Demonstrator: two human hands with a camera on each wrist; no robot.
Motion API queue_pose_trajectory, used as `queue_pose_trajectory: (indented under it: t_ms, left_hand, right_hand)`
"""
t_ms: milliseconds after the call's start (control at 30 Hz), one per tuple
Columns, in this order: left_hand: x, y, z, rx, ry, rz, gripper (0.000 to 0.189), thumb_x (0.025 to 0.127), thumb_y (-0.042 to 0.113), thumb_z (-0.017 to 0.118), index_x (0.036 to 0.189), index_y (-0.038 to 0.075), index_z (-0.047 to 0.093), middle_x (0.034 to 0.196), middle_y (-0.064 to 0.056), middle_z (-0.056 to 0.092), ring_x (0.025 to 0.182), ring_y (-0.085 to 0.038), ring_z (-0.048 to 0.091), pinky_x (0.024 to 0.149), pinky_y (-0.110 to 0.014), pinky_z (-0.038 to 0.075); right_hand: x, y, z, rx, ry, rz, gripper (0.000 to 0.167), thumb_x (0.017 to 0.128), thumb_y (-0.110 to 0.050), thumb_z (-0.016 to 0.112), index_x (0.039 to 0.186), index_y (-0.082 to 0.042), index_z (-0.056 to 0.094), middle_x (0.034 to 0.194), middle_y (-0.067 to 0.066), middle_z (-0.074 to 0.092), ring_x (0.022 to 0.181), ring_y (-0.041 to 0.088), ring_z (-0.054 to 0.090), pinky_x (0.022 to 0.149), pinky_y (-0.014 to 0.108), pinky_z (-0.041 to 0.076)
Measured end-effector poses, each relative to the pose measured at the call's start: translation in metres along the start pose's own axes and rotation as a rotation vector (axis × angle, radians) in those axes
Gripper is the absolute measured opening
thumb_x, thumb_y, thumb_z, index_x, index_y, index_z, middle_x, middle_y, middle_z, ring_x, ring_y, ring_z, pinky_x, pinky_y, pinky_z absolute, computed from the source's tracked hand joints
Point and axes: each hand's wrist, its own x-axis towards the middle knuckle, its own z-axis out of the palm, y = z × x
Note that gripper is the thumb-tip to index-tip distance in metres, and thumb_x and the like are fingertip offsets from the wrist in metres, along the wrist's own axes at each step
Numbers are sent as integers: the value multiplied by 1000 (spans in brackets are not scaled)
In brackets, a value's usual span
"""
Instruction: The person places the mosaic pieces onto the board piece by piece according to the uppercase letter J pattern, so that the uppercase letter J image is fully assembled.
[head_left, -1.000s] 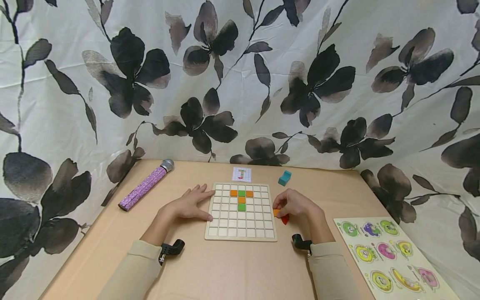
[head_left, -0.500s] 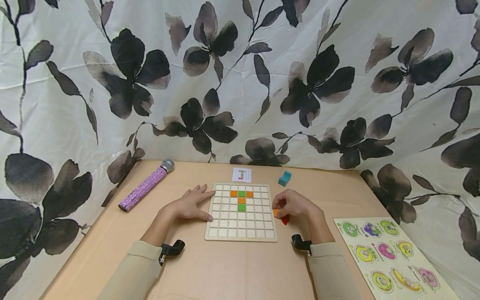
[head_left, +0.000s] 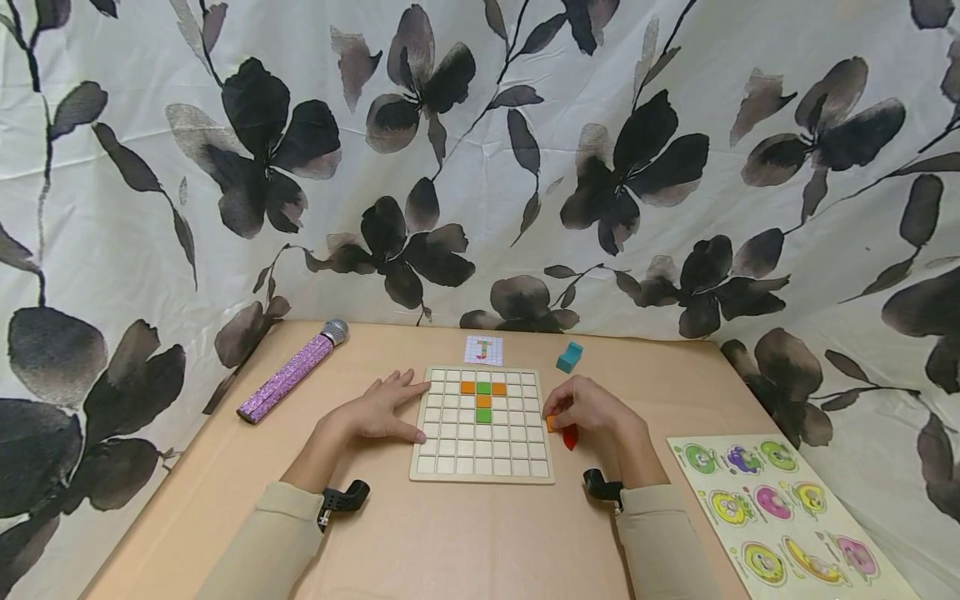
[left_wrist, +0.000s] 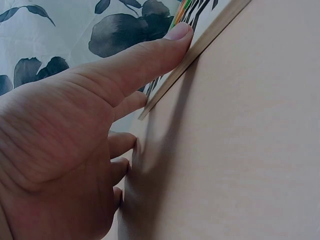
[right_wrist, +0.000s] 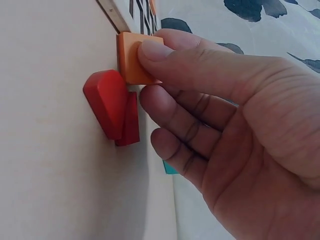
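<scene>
A square grid board (head_left: 450, 457) lies on the table, with several orange and green tiles set in its upper middle cells. My left hand (head_left: 378, 408) rests at its left side, fingers spread and fairly straight; in the left wrist view the thumb (left_wrist: 150, 55) lies on the board's rim. Just off the right edge, my right hand (head_left: 596, 412) pinches an orange square tile (right_wrist: 131, 62) between thumb and fingers. Below that tile, the right wrist view shows a red piece with a rounded end (right_wrist: 106, 102) and another red piece (right_wrist: 131, 120) against it.
Behind the board lies a small pattern card (head_left: 483, 350), with teal blocks (head_left: 570, 357) to its right. A glittery purple microphone (head_left: 292, 372) lies at the left. A sheet of fruit pictures (head_left: 720, 458) covers the right front. Floral fabric hangs behind the table.
My right hand has shifted very slightly with the orange tile, and more of the red piece shows beside it. The left hand and the board stay in place.
</scene>
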Motion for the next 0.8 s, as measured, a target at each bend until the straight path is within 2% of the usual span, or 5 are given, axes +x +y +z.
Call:
queue_pose_trajectory:
  t_ms: [500, 800]
  left_hand:
    - [0, 0, 0, 4, -4, 0, 98, 84, 54, 82, 162, 13, 39, 171, -30, 15, 159, -52, 7, 127, -69, 5]
    - [1, -1, 0, 8, -4, 3, 99, 84, 54, 81, 162, 11, 38, 170, -31, 15, 158, -53, 7, 127, -70, 4]
  right_hand:
    - [-5, -4, -7, -32, -20, -15, 11, 91, 0, 76, 99, -4, 81, 90, 8, 78, 72, 18, 65, 69, 28, 58]
    - [-5, -5, -9, -35, 72, -25, 13, 90, -1, 77, 102, -4, 80, 93, 6, 77, 81, 20, 64, 74, 29, 55]
